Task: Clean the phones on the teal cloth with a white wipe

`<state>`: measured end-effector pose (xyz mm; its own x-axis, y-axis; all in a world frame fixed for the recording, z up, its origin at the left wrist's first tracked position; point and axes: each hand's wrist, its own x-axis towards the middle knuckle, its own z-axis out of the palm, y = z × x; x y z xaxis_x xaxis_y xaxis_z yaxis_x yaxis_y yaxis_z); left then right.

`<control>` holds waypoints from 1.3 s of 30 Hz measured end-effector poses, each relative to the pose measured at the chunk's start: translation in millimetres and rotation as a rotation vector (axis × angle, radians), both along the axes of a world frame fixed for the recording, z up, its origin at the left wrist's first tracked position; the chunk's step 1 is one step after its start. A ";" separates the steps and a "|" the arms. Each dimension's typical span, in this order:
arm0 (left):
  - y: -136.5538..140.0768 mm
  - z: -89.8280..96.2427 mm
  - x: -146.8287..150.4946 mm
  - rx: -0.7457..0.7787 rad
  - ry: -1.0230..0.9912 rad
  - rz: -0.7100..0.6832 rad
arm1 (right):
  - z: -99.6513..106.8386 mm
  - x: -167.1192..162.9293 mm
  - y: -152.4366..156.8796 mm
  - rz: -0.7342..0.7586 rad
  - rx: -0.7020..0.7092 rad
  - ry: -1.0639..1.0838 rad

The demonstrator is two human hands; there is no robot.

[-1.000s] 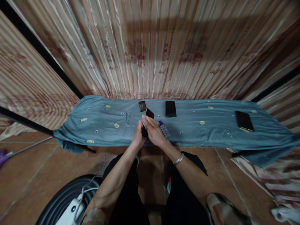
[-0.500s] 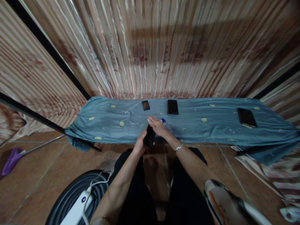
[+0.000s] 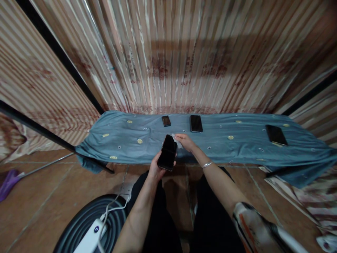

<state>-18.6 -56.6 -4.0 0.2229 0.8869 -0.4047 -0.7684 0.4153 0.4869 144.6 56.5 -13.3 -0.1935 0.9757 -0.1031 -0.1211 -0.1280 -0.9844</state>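
Note:
My left hand [image 3: 155, 166] is wrapped round a black smartphone [image 3: 167, 155] from below, its dark screen tilted up towards me. My right hand [image 3: 185, 141], with a silver bangle on the wrist, pinches a small white wipe [image 3: 179, 143] at the phone's upper right edge. Whether the wipe touches the glass is hard to tell. Both hands are over the front edge of the cloth-covered bench [image 3: 137, 153]. Beyond them lie a small dark device [image 3: 166, 121] and a larger black phone-like device [image 3: 196, 124].
Far right on the blue cloth rests a black tablet-like device [image 3: 276, 135]. A pleated curtain [image 3: 173, 56] hangs behind the bench. Dark poles [image 3: 63, 59] slope down at both sides. By my left leg, a white power strip [image 3: 91, 235] lies on a round black ridged object [image 3: 71, 225].
My right hand has moved right from across the phone's top to its upper right edge, uncovering the screen. The blue-capped clear item beside it is now hidden. The view has shifted slightly.

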 end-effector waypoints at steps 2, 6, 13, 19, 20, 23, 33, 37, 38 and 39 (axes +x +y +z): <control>1.3 -0.1 -2.8 0.016 -0.022 0.021 | 0.8 -4.3 -0.4 -0.015 -0.031 0.050; 5.4 -1.6 -4.5 0.034 -0.053 0.040 | -1.3 -13.6 0.9 -0.067 -0.091 0.143; 16.1 1.8 10.7 0.004 -0.019 0.166 | -9.9 -27.9 -1.2 -0.177 -0.147 0.243; 28.2 0.3 19.7 0.020 0.032 0.274 | -11.9 -34.2 -7.5 -0.214 -0.119 0.259; 29.6 -0.5 19.6 0.028 0.047 0.285 | -12.5 -34.3 -8.4 -0.214 -0.118 0.258; 32.6 -2.5 16.8 0.032 0.050 0.310 | -15.8 -33.7 -13.0 -0.196 -0.125 0.237; 47.7 -13.7 7.6 -0.001 0.043 0.311 | -27.1 -27.1 -47.6 -0.084 -0.146 0.146; 48.4 -11.2 8.2 0.032 0.087 0.239 | -25.4 -22.4 -62.3 0.006 -0.203 0.153; 48.0 -9.3 8.4 0.043 0.104 0.204 | -24.8 -21.7 -65.6 0.033 -0.221 0.162; 47.6 -7.3 8.6 0.047 0.119 0.177 | -24.2 -21.2 -68.5 0.058 -0.236 0.167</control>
<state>-10.0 -9.0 -11.3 0.0153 0.9263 -0.3764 -0.7629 0.2541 0.5944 123.5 -12.1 -37.5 -0.2815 0.9154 -0.2878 -0.2646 -0.3624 -0.8937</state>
